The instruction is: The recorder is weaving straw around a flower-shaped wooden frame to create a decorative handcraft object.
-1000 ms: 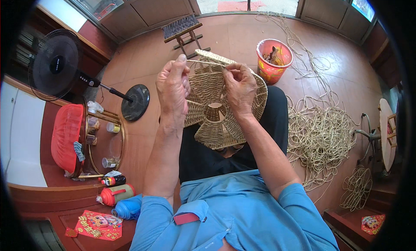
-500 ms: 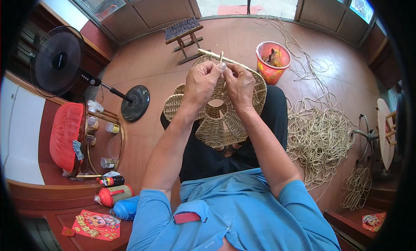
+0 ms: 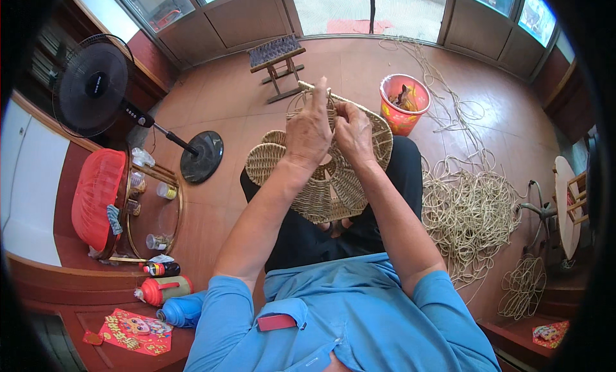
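Observation:
A woven natural-cord piece (image 3: 333,202) with petal-shaped panels and an opening at its centre rests on my lap, its bound rim tilted up at the far side. My left hand (image 3: 307,136) lies over its upper middle, index finger stretched upward along the weave and the other fingers curled, their grip hidden. Just to its right my right hand (image 3: 353,133) is closed in a pinch at the weave. What either hand holds is too small or covered to make out.
Around me are a standing fan (image 3: 96,83), a small slatted stool (image 3: 276,51), a red bucket (image 3: 401,118), heaped loose cord (image 3: 468,218), a rack with a red cover (image 3: 96,198), flasks (image 3: 183,308) at lower left and a round wooden board (image 3: 566,205) at right.
My left hand first moved right from the outstretched strand to beside my right hand, then turned with index finger upward. My right hand sits slightly lower; the pale strand is now mostly hidden.

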Demonstrator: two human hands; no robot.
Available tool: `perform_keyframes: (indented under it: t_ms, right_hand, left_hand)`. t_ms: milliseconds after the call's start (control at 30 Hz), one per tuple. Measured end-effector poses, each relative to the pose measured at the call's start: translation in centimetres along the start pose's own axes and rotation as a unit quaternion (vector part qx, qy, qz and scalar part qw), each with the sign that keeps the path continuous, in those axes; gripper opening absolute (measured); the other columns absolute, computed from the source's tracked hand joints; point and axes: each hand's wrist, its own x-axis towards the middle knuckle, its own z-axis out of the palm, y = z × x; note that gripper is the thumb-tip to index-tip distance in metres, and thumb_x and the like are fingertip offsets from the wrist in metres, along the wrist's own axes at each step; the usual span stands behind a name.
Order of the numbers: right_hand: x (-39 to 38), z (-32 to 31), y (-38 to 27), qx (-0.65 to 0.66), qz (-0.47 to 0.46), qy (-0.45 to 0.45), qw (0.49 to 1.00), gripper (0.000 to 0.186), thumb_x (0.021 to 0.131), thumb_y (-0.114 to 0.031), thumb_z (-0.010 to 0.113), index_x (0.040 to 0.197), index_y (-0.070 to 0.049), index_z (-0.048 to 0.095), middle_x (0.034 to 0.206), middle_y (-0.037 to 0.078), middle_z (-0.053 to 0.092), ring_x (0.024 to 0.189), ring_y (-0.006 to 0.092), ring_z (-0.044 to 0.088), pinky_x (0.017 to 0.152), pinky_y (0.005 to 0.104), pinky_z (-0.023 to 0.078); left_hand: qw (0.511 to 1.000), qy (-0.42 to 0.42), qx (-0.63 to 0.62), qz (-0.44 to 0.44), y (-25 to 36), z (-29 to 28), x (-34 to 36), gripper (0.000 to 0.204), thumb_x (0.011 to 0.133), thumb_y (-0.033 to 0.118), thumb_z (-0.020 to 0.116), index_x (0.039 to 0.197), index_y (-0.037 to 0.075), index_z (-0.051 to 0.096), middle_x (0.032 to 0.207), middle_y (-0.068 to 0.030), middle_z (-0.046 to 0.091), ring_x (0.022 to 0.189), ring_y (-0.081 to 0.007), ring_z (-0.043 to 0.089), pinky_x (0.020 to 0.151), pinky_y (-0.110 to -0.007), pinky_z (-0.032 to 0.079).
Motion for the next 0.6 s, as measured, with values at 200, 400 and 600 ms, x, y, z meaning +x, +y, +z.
perform_keyframes:
  t_ms: [200, 400, 600]
  right_hand:
    - [0.0, 0.3, 2.7, 0.033, -0.032, 0.005, 0.999, 0.037, 0.09, -0.001, 0.05, 0.119, 0.006, 0.073, 0.11, 0.021, 0.078, 0.105, 0.029, 0.074, 0.097, 0.0398, 0.056]
    - [-1.0, -0.4, 0.7, 0.047, -0.047, -0.014, 0.998, 0.027, 0.103, -0.005, 0.051, 0.119, 0.003, 0.071, 0.109, 0.023, 0.075, 0.101, 0.0351, 0.073, 0.094, 0.0437, 0.055]
    - [-1.2, -0.9, 0.7, 0.054, -0.057, -0.018, 0.997, 0.027, 0.101, -0.002, 0.051, 0.119, 0.004, 0.069, 0.104, 0.021, 0.073, 0.095, 0.0309, 0.07, 0.09, 0.0418, 0.055]
  left_hand:
    - [0.991, -0.088, 0.077, -0.058, 2.3, -0.3, 0.7, 0.08, 0.094, 0.006, 0.061, 0.166, 0.008, 0.025, 0.109, -0.0277, 0.074, 0.088, -0.044, 0.076, 0.077, -0.055, 0.062]
    - [0.986, -0.103, 0.04, -0.128, 1.5, -0.8, 0.5, 0.08, 0.093, 0.005, 0.061, 0.167, 0.011, 0.03, 0.104, -0.0222, 0.077, 0.087, -0.0425, 0.077, 0.077, -0.055, 0.061]
    - [0.992, -0.01, 0.004, -0.127, 1.0, 1.4, 0.6, 0.076, 0.095, 0.009, 0.064, 0.165, 0.012, 0.035, 0.101, -0.0216, 0.076, 0.085, -0.0418, 0.076, 0.074, -0.054, 0.06]
